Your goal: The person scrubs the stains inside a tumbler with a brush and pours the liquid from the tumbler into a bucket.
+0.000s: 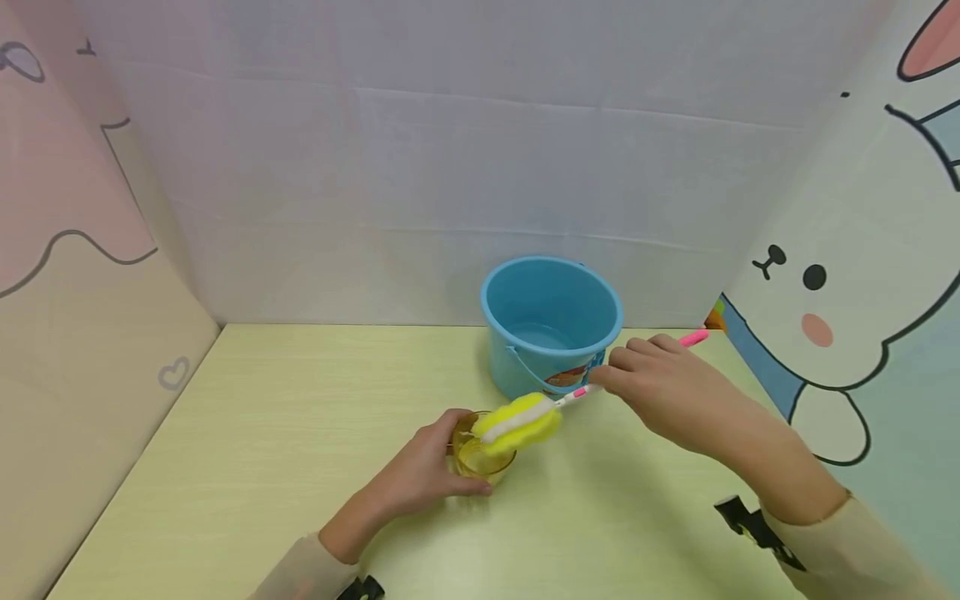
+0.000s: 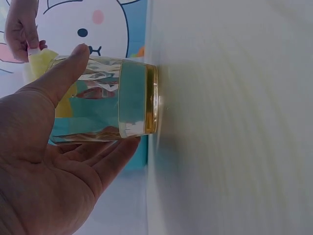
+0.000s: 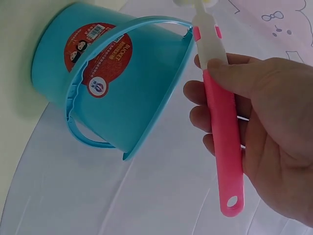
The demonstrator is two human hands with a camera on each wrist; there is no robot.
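Note:
My left hand [image 1: 431,467] grips a clear amber-tinted glass cup [image 2: 105,98], thumb on one side and fingers on the other. The cup has a gold band near its base, which is right at the tabletop in the left wrist view. In my right hand [image 1: 663,392] is a cup brush by its pink and white handle [image 3: 225,142], thumb and fingers curled round it. The brush's yellow and white sponge head [image 1: 521,423] slants down over the cup's mouth, overlapping the rim in the head view.
Behind the brush, a blue bucket [image 1: 498,358] stands upright near the back wall, its handle hanging down the front. The pale yellow table [image 1: 300,392] meets a white back wall [image 1: 360,167]. Cartoon-printed panels [image 1: 855,250] rise at both sides.

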